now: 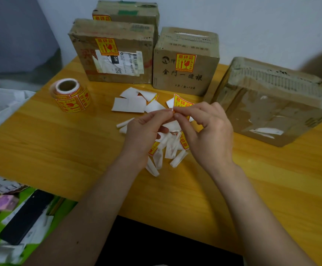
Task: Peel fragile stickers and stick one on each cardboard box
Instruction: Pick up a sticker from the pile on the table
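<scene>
My left hand (146,129) and my right hand (208,129) meet over the middle of the wooden table (60,143), both pinching the lower corner of a yellow-and-red fragile sticker (182,102) that stands up between the fingertips. Three cardboard boxes carry a fragile sticker: the back box (135,12), the left front box (118,62) and the middle box (187,73). A fourth box (275,104) on the right, tilted and taped, shows no sticker. The sticker roll (71,96) stands at the left of the table.
White backing scraps (131,104) lie in front of the boxes, and curled strips (168,152) lie under my hands. A black phone (26,217) and packets rest on a green surface at lower left. A wall runs behind the boxes.
</scene>
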